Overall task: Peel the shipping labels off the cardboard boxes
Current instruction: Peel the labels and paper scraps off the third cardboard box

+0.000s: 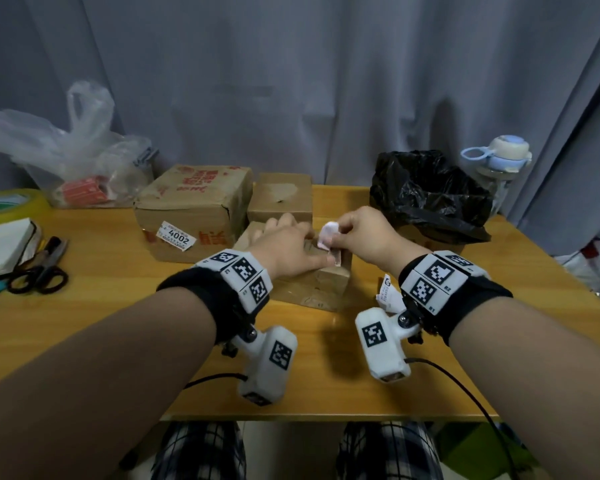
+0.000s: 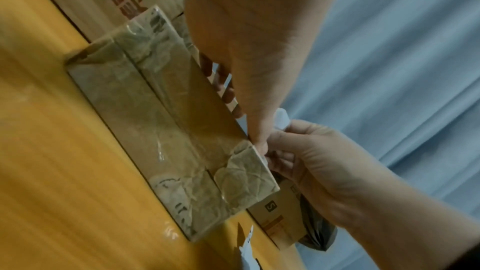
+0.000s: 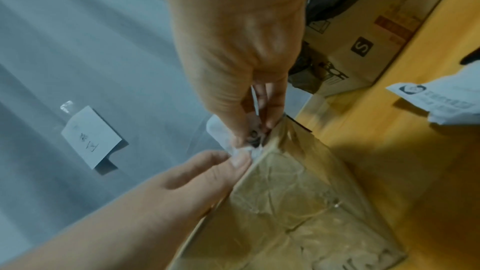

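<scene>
Head view: at frame centre the left hand (image 1: 284, 245) lay flat, fingers spread, on the small cardboard box (image 1: 326, 282); the right hand (image 1: 362, 233) pinched the curled label (image 1: 327, 233).
Left-wrist view: the thumb (image 2: 259, 137) pressed the box's top edge.
Right-wrist view: fingertips (image 3: 271, 122) pinched crumpled label at centre.

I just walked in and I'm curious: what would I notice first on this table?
Two hands meet at the table's middle: the left hand presses the small taped cardboard box while the right hand pinches its curling white label. Far right sits a crumpled black plastic bag.
</scene>
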Demonstrator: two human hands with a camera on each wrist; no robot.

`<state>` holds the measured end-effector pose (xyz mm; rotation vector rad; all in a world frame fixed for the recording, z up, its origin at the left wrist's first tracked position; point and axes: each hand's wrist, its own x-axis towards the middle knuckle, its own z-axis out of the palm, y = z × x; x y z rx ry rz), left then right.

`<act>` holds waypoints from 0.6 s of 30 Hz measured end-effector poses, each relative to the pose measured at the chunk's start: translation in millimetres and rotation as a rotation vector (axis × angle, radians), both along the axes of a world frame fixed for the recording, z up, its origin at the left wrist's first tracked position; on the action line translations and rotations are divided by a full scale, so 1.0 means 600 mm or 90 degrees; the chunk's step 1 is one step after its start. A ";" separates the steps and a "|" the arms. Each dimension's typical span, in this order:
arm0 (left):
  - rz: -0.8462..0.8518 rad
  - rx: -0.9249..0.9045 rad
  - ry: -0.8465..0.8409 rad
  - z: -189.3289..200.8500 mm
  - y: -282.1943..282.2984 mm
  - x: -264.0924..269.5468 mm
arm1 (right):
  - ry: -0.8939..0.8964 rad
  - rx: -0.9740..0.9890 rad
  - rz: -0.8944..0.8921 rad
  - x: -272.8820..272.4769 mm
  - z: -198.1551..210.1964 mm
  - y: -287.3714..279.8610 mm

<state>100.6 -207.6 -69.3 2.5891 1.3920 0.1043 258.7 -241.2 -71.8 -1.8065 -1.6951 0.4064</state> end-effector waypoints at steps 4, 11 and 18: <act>0.015 -0.022 0.004 -0.005 0.004 0.010 | 0.321 0.033 -0.062 0.010 -0.008 -0.013; 0.004 -0.021 0.027 -0.006 0.001 0.009 | 0.236 -0.002 -0.035 0.017 0.038 0.000; -0.028 -0.055 0.038 0.010 0.005 -0.002 | -0.143 -0.211 0.128 0.010 0.056 -0.027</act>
